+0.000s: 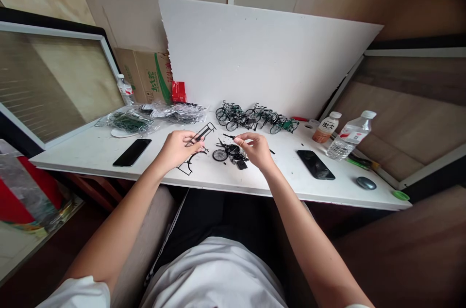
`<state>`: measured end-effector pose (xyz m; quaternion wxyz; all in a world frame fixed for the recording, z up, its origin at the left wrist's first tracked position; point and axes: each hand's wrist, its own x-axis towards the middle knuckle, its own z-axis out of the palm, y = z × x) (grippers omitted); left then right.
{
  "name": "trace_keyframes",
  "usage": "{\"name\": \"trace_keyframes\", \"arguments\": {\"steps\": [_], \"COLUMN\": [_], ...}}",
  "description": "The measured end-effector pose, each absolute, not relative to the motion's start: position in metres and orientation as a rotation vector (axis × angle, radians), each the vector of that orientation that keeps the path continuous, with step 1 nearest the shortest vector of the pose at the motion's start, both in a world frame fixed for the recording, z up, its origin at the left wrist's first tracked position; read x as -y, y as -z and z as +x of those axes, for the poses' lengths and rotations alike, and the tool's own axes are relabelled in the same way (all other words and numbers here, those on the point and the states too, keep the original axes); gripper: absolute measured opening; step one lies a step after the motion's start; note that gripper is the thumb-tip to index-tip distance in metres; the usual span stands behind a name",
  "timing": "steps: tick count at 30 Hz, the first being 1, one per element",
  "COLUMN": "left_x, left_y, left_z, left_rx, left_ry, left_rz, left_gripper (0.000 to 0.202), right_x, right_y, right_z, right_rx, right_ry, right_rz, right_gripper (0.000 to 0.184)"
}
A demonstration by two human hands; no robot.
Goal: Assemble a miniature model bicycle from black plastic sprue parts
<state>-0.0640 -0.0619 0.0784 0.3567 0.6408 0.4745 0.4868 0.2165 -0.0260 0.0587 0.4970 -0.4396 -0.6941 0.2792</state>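
My left hand (pixel 178 149) pinches a thin black plastic frame piece (pixel 206 132) with parallel bars and a rounded outline. Just below that hand is another curved black piece (pixel 188 167); whether it joins the held one I cannot tell. Between thumb and fingers of my right hand (pixel 257 149) is a small, slim black part (pixel 229 137), pointing left. Beneath and between the hands, on the white table (pixel 204 178), lie parts of a miniature bicycle with a spoked wheel (pixel 219 155). A small dark flat piece (pixel 241 165) rests beside them.
Several miniature bicycles (pixel 255 116) stand at the back, before a white board (pixel 262 51). Bagged parts (pixel 131 121) lie back left, near a phone (pixel 132 153). At right are another phone (pixel 316 165), a drink bottle (pixel 326 127), a water bottle (pixel 351 136) and a mouse (pixel 366 183).
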Motion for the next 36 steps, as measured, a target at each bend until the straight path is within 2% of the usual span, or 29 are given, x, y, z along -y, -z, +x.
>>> {"name": "trace_keyframes", "arguments": {"steps": [3,5,13,18,22,24,26,28,32,36], "left_x": [0.056,0.055,0.055,0.054,0.051,0.050,0.051,0.055,0.067,0.077], "left_y": [-0.077,-0.077,-0.072,-0.069,-0.065,-0.063,-0.063,-0.065,-0.073,-0.081], "left_z": [-0.068,-0.067,-0.055,-0.052,-0.048,-0.045,-0.041,-0.036,-0.029,-0.025], "left_rx": [-1.219,-1.204,-1.045,-0.929,-0.880,-0.867,-0.827,-0.759,-0.689,-0.779], "left_ry": [-1.252,-1.202,-1.139,-1.100,-1.161,-1.224,-1.289,-1.345,-1.405,-1.388], "left_rz": [1.596,1.543,1.322,1.233,1.187,1.164,1.154,1.149,1.186,1.265], "left_gripper": [0.059,0.061,0.054,0.043,0.041,0.042,0.043,0.043,0.046,0.052], "right_x": [0.010,0.003,-0.005,-0.008,-0.001,0.009,0.022,0.035,0.054,0.061], "right_y": [-0.042,-0.028,0.004,0.010,-0.005,-0.020,-0.034,-0.046,-0.058,-0.062], "right_z": [0.228,0.231,0.224,0.225,0.219,0.212,0.204,0.195,0.181,0.177], "right_rx": [1.746,1.815,2.045,2.012,1.844,1.858,1.910,1.857,1.666,1.658], "right_ry": [-0.329,-0.223,0.038,0.032,-0.150,-0.482,-0.950,-1.201,-1.306,-1.251], "right_rz": [-1.264,-1.391,-1.580,-1.549,-1.425,-1.223,-1.006,-0.837,-0.696,-0.735], "right_gripper": [0.031,0.026,0.026,0.030,0.029,0.032,0.045,0.048,0.041,0.043]}}
